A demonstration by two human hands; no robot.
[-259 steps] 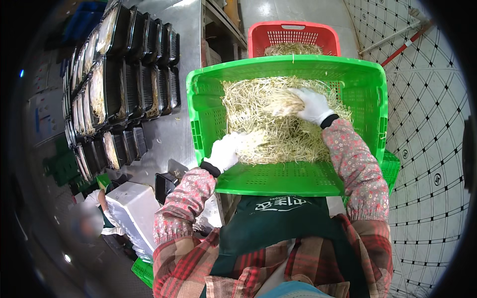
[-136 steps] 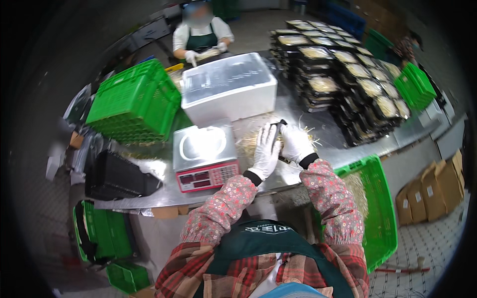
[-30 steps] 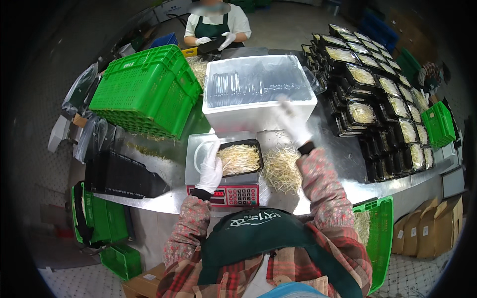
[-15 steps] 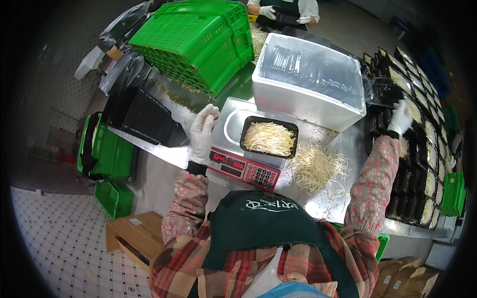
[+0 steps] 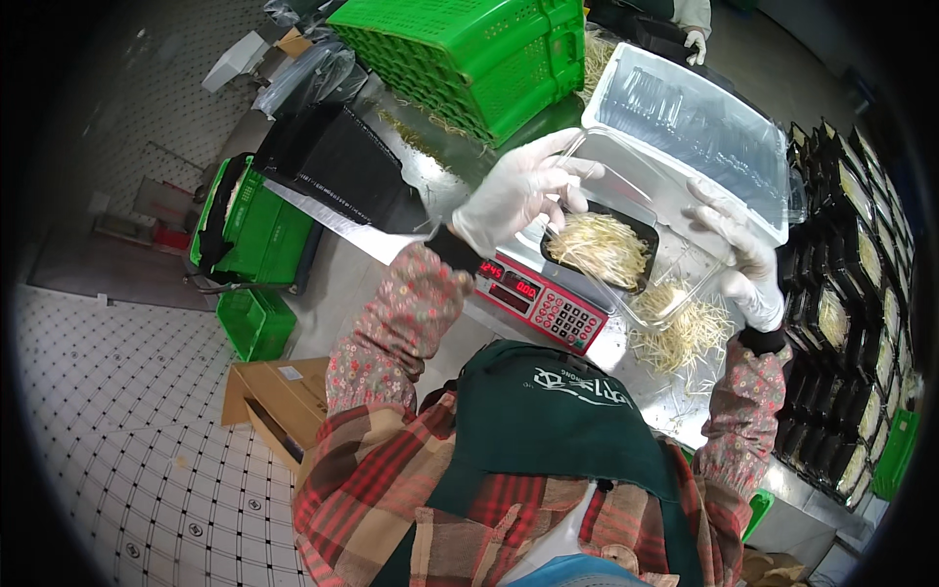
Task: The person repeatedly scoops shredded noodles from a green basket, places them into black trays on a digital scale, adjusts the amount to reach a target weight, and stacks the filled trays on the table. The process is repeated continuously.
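Note:
A clear plastic lid (image 5: 671, 217) is held tilted over a black tray (image 5: 649, 239) of bean sprouts (image 5: 599, 245). My left hand (image 5: 526, 191) grips one edge of the lid. On the opposite side, my right hand (image 5: 740, 256) has its fingers on the other edge. The tray rests on the plate of a red-fronted digital scale (image 5: 543, 305). Loose bean sprouts (image 5: 685, 342) lie in a heap to the right of the scale, partly seen through the lid.
Behind the tray stands a white box (image 5: 611, 83) filled with clear lids. A large green crate (image 5: 460, 59) is at the far left, with stacked black trays (image 5: 333, 161) nearer. Stacks of filled trays (image 5: 841, 313) line the right side. A co-worker's gloved hand (image 5: 695, 45) shows beyond.
My right hand has come in from the filled stacks at the right and now holds a clear lid. My left hand has moved right to the lid's edge. The view has shifted.

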